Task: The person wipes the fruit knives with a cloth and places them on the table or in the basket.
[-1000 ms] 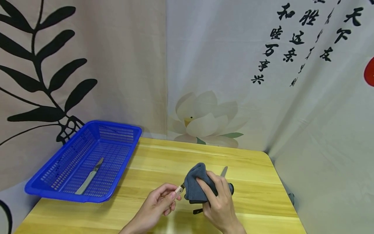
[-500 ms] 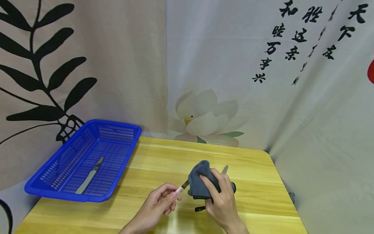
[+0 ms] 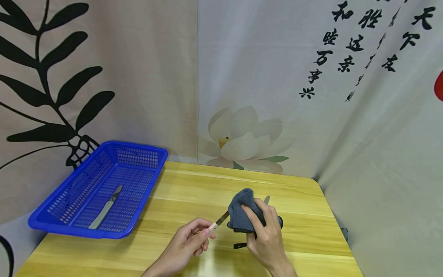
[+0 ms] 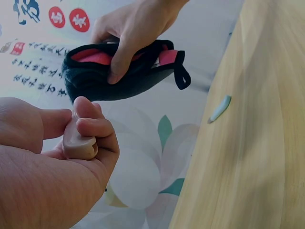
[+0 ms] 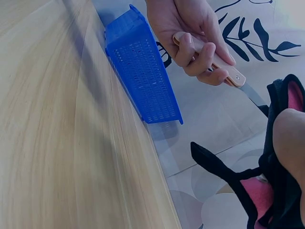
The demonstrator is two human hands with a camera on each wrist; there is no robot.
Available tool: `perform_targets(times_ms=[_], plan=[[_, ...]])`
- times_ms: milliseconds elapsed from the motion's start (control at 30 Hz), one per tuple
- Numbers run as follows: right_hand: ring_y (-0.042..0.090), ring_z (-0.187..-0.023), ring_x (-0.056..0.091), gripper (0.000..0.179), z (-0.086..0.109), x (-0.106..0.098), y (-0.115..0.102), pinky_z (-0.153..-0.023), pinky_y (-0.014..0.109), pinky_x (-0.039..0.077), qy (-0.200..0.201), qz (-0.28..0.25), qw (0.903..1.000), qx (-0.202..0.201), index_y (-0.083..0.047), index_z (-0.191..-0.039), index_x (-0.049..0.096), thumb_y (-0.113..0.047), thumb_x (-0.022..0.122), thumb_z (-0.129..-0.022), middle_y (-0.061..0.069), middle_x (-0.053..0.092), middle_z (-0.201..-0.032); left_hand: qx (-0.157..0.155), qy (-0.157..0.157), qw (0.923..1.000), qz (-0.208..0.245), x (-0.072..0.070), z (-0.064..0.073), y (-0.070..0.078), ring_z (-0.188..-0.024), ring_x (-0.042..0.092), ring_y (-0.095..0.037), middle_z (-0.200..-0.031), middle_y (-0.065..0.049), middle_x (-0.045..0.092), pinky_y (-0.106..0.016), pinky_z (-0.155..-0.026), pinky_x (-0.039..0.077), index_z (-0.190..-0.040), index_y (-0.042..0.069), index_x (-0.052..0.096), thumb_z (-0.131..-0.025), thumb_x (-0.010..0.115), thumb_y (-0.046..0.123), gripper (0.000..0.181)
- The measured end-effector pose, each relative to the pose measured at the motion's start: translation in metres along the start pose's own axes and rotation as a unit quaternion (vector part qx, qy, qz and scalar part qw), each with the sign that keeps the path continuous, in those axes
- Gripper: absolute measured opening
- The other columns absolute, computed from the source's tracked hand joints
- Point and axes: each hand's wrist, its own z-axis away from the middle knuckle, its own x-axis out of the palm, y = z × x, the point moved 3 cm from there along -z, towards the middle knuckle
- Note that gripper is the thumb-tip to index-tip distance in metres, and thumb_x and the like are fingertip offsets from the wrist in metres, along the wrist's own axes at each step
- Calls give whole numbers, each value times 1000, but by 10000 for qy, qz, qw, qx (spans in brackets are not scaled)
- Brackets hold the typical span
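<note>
My left hand [image 3: 194,238] grips the pale pinkish handle of a folding knife [image 5: 236,76], its blade pointing up to the right. A folded dark grey cloth [image 3: 240,211] with black edging and pink inner side covers the far part of the blade. My right hand [image 3: 268,238] pinches this cloth between thumb and fingers from the right. A bare stretch of blade shows between handle and cloth; its tip is hidden. The cloth's black loop [image 4: 182,77] hangs loose below.
A blue mesh basket [image 3: 147,200] stands at the table's left with another folding knife [image 3: 107,209] lying open inside. Behind my right hand, a slim pale grey-green object [image 4: 220,109] lies on the wooden table [image 3: 194,188]. Printed curtains [image 3: 155,77] hang behind the table.
My right hand and the cloth have slid to the right along the blade, so more bare blade shows next to the handle. My left hand has stayed nearly still.
</note>
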Motion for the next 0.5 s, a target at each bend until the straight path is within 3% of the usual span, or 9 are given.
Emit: perform_targets(times_ms=[500], plan=[[36,-106,60,64,0,2,6,-94,42,48,-74,-1,9999,128,-8,-134,79,8,61,-75,26,68,-142,-370,54,9993,45,-2,2,1,-84,63,-3,-119,-6,73,-17,-68,51,-143,-4,62,-121,56,23,35]])
